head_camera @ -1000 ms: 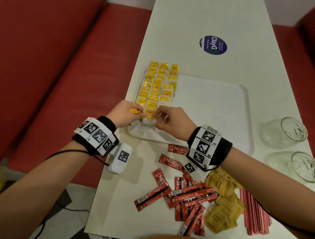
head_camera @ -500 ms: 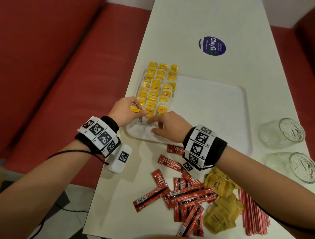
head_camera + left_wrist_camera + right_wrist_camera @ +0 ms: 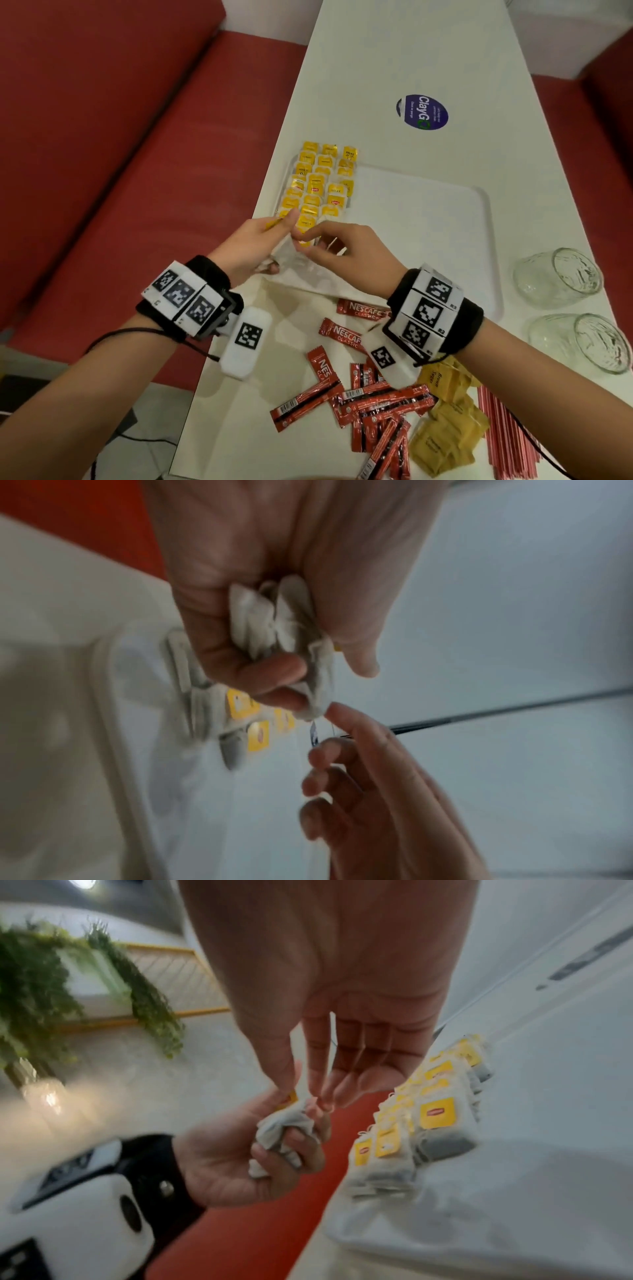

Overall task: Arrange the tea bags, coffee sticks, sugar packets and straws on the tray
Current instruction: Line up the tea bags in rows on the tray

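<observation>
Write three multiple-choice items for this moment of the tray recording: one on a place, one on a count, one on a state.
1. Where do the laid-out tea bags lie?
A. along the left part of the tray
B. inside a glass
C. on the red seat

2. How many glass cups stand at the table's right edge?
A. one
B. two
C. four

3. What is the left hand doing?
A. lying flat on the table
B. gripping a bunch of tea bags
C. holding straws

Answers: 1 A, the yellow tags sit in rows there; 2 B, the head view shows a pair; 3 B, the left wrist view shows fingers curled round white bags.
</observation>
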A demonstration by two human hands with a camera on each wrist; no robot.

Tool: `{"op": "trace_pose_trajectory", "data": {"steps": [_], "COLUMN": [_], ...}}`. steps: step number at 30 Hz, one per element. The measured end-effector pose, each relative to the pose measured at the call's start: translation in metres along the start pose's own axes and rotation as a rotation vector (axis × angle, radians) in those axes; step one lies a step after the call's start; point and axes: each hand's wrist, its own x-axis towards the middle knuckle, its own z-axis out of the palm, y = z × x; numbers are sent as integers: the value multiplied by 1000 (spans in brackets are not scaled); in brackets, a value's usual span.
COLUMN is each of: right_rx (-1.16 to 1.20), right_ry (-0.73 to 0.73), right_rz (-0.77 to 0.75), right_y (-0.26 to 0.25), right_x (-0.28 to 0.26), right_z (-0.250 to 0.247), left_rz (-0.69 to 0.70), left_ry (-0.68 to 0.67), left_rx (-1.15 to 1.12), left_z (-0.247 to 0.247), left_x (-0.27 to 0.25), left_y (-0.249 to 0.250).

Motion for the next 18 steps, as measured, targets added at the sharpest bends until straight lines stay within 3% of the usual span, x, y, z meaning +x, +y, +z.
{"op": "trace_pose_trajectory", "data": {"steps": [3,7,15,18], "right_rx": [184,303,111,91], "right_ry": [-3,7,46,82], "right_rz": [57,82,-48,-68], "right_y": [-9,-11,-23,-23], "right_x": [-11,-21,-44,-50], "right_z": [-2,-2,3,6], "left_rz": [-110,-120,-144,-142], "left_ry": [-95,-148,-258,-238], "left_rx": [-205,-244,-306,-367], "left_z": [8,16,34,36], "left_x": [-12,-23,-51,-60], "left_y": [2,4,5,1]}}
